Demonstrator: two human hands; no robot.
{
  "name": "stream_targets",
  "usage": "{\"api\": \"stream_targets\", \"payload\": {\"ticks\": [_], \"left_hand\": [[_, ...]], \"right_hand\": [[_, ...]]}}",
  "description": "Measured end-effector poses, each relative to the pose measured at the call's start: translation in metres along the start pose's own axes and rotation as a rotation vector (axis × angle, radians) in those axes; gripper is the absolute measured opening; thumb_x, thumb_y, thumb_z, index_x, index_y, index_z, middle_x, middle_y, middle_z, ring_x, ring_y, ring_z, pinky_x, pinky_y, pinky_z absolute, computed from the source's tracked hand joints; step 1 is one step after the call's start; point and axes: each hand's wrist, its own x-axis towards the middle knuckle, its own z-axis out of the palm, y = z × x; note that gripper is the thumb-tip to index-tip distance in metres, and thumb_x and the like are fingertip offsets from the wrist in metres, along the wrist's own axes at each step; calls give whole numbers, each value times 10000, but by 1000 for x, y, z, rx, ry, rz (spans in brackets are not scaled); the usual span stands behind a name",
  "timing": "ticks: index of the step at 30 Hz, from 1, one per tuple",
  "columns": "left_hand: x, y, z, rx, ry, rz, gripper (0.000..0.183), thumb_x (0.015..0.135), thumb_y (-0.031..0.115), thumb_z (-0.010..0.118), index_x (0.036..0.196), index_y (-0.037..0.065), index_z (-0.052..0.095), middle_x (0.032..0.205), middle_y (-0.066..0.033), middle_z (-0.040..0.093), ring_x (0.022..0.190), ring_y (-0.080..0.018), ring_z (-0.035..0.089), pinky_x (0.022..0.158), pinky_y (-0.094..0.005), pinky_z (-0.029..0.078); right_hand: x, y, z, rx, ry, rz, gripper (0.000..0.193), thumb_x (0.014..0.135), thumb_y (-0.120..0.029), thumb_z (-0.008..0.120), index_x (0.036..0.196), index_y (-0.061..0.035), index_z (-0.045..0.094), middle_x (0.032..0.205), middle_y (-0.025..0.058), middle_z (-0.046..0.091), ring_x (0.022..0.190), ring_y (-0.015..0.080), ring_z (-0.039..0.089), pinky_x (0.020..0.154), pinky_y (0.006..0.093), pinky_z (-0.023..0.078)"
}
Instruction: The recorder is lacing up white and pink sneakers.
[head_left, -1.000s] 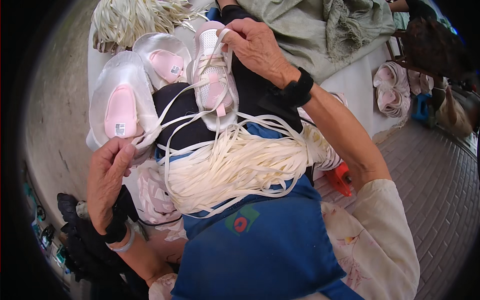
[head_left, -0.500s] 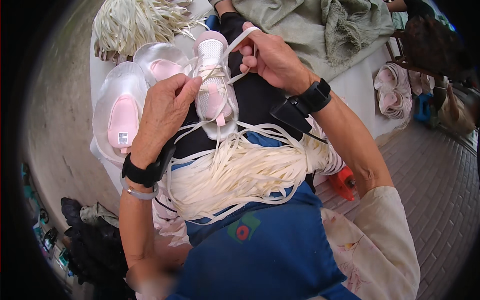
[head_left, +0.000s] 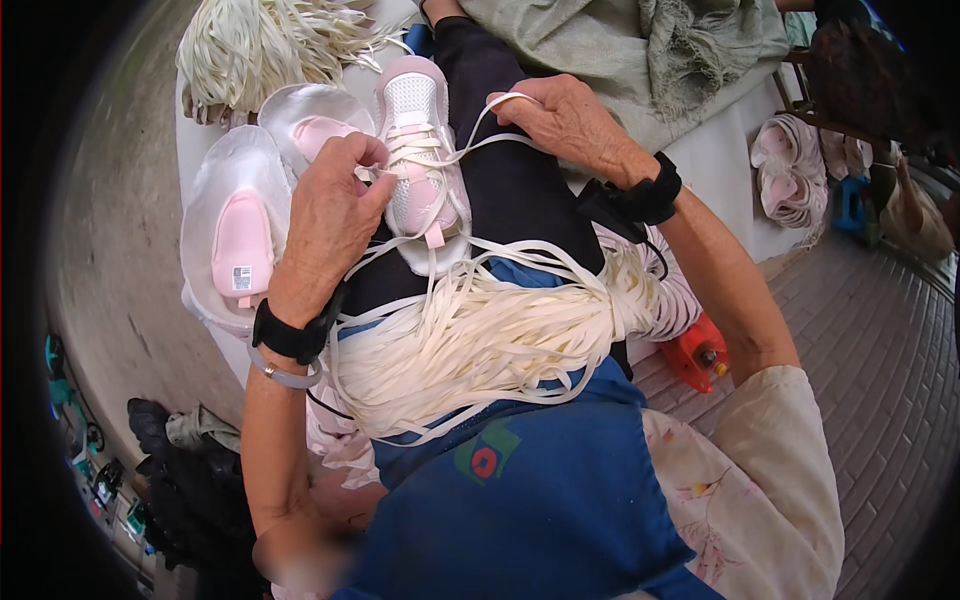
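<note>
A white mesh shoe upper (head_left: 415, 100) with pink trim rests on my black-clad thigh, its pink toe pointing away from me. A cream shoelace (head_left: 480, 148) crosses its eyelet rows. My right hand (head_left: 565, 125) grips the lace to the right of the shoe, where it forms a narrow loop. Close against the shoe's left edge, my left hand (head_left: 338, 215) is closed in a pinch, with a bit of lace showing at the fingertips. Across my lap lies a thick bundle of cream laces (head_left: 470, 350), over the blue apron (head_left: 510, 500).
To the left are two white shoe pieces with pink insides (head_left: 243, 235). Behind them sits another lace bundle (head_left: 265, 55). Grey-green cloth (head_left: 610, 45) covers the far right of the white surface. Stacked shoe uppers (head_left: 785, 165) stand farther right. A red-orange object (head_left: 695, 355) is near my right side.
My right hand has moved right and slightly down, drawing the lace away from the shoe. My left hand has shifted slightly left, off the tongue to the shoe's left edge.
</note>
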Motion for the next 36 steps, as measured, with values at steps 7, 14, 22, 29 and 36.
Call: {"api": "stream_targets", "payload": {"ticks": [7, 14, 22, 29, 36], "left_hand": [[0, 5, -2, 63, -86, -113, 166, 849, 107, 661, 900, 1, 544, 736, -46, 537, 636, -139, 487, 613, -281, 436], [-6, 2, -9, 41, -163, -79, 172, 881, 134, 624, 858, -7, 529, 686, -91, 528, 623, -199, 487, 601, -335, 421], [-26, 15, -18, 152, -242, 8, 184, 868, 101, 598, 819, -13, 461, 679, -151, 487, 616, -296, 456, 608, -375, 403], [-24, -3, -12, -35, -284, -128, 154, 910, 112, 589, 840, 13, 494, 690, -6, 499, 611, -119, 448, 572, -272, 399], [-13, -13, -14, -128, -344, -242, 144, 931, 127, 570, 834, 40, 509, 664, 35, 478, 560, -50, 431, 498, -217, 379]], "right_hand": [[-8, 1, -25, -110, 13, 152, 388, 849, -371, 612, 774, 6, 660, 616, 166, 581, 561, 314, 542, 578, 394, 450], [-40, -26, -29, 158, -279, 210, 287, 858, -270, 619, 850, 11, 680, 643, 123, 612, 575, 202, 557, 554, 339, 434], [-51, -31, -17, -88, -171, -74, 225, 878, -223, 618, 835, -12, 685, 750, 158, 619, 696, 333, 591, 656, 401, 470], [-46, -35, -6, -207, 111, -83, 242, 818, -256, 688, 900, -35, 636, 804, 114, 569, 750, 305, 580, 672, 407, 469], [-40, -77, 42, -319, -8, -195, 360, 752, -284, 762, 953, -46, 580, 849, 110, 557, 765, 298, 597, 656, 394, 489]]}}
